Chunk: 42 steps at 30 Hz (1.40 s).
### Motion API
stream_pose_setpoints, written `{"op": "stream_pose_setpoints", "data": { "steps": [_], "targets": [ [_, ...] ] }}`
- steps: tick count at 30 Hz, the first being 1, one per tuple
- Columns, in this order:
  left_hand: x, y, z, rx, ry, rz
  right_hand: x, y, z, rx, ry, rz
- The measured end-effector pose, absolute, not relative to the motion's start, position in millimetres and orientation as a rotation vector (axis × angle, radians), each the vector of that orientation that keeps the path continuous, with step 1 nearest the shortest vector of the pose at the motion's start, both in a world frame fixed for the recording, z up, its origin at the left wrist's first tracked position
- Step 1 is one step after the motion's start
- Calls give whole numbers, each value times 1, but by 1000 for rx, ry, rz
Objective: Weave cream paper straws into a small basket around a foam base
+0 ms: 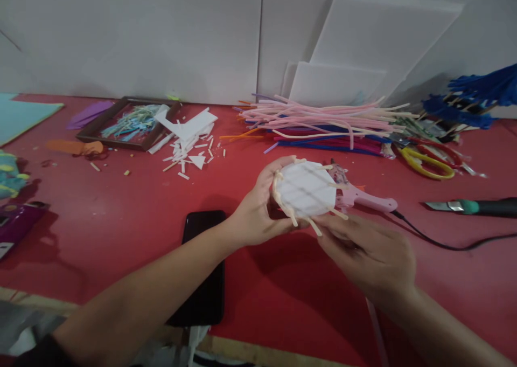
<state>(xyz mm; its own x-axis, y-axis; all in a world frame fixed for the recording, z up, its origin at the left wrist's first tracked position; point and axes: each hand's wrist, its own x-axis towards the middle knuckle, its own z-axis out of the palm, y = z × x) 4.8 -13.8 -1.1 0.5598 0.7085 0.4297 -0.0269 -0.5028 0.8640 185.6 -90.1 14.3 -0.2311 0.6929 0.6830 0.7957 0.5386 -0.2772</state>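
Red table (137,205): phone (205,297) at front edge; frame (113,143), white scraps (197,129), pipe cleaners (323,118) toward back; glue gun (374,199), scissors (407,158), knife (484,207) at right.

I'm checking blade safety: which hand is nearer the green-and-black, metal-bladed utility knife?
Right. The right hand is left of the knife and lower in the picture; the left hand is farther left, gripping the side of the white, round-faced piece.
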Motion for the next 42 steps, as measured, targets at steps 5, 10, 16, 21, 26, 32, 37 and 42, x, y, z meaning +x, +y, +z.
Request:
{"op": "stream_pose_setpoints", "data": {
  "steps": [5,10,16,21,26,32,37,42],
  "targets": [
    [4,-13,-2,1916,523,1006,188,-93,11,-1244,-1985,-85],
    [3,-16,1,1856,554,972,191,-97,1,-1272,-1913,36],
    [3,-18,2,1704,565,943,192,-94,2,-1216,-1938,67],
    [3,-15,4,1824,596,936,194,-93,-7,-1314,-1747,179],
    [6,-14,2,1804,523,940,194,-89,-11,-1382,-1483,369],
    [3,-14,0,1836,516,921,198,-89,-15,-1285,-1605,427],
    [2,-15,-3,1738,562,829,198,-91,-11,-1245,-1762,427],
    [4,-21,-2,1341,594,702,189,-88,-7,-1401,-1456,465]
  ]
}}
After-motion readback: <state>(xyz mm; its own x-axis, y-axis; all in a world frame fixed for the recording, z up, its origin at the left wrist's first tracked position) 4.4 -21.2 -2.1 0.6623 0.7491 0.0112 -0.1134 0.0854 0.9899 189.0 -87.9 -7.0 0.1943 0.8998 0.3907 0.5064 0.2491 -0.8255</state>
